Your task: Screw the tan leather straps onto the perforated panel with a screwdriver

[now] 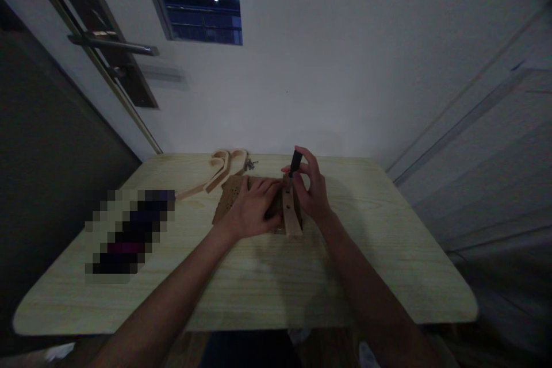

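Observation:
In the head view a brown perforated board (230, 200) lies on the table, with a pale wooden strip (292, 219) along its right side. Dark holes show in the strip. My left hand (254, 210) lies over the board, fingers spread and pressing on it, fingertips close to the strip. My right hand (311, 187) is closed around the black handle of a screwdriver (295, 162). The tool stands nearly upright, slightly tilted, with its lower end at the far part of the strip. Fingers and dim light hide where the tip meets the wood.
Curved wooden hook-shaped pieces (218, 169) lie at the table's back left, beside a small pile of screws (251, 165). A pixelated dark object (133, 233) is on the left of the table (379, 276). A white door with a lever handle (125, 46) stands directly behind.

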`<state>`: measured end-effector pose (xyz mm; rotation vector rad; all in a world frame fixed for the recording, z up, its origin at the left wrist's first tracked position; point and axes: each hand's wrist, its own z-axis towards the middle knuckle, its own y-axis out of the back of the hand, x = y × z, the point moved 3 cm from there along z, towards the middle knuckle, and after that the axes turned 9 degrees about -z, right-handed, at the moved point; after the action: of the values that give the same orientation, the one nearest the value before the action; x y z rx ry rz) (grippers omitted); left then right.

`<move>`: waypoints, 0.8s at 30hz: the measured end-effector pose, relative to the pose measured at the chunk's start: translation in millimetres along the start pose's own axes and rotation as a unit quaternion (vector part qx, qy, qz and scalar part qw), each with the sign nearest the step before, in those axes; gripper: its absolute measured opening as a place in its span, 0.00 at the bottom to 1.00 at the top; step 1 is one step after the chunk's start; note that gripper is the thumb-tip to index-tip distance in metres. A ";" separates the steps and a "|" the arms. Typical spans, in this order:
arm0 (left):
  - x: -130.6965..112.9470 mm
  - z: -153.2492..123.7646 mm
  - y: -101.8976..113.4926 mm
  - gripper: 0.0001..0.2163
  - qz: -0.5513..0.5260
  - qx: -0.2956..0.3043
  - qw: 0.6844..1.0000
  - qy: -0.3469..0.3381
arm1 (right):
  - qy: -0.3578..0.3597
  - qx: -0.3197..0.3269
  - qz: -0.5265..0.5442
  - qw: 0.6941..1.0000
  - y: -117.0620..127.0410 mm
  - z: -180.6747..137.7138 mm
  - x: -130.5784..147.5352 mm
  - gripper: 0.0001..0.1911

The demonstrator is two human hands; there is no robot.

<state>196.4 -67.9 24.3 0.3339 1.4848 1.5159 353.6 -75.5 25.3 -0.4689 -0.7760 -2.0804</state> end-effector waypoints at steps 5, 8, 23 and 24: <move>-0.9 0.7 0.2 0.28 0.000 0.000 1.000 0.000 | 0.000 -0.001 -0.008 1.000 0.9 0.0 1.0 0.23; -1.6 0.4 0.8 0.27 0.000 0.001 1.000 0.004 | 0.012 -0.010 -0.023 1.000 0.6 0.7 0.9 0.23; 0.1 0.0 -0.5 0.25 -0.010 -0.006 1.000 0.008 | 0.031 -0.014 -0.043 0.999 -2.8 -0.2 -1.2 0.20; 0.1 -0.1 -0.7 0.25 -0.009 -0.005 1.000 0.008 | 0.031 -0.015 -0.043 0.999 -2.3 0.2 -0.3 0.20</move>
<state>196.6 -68.0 23.7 0.3024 1.4872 1.5146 351.9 -74.1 24.4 -0.3916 -0.7417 -2.1776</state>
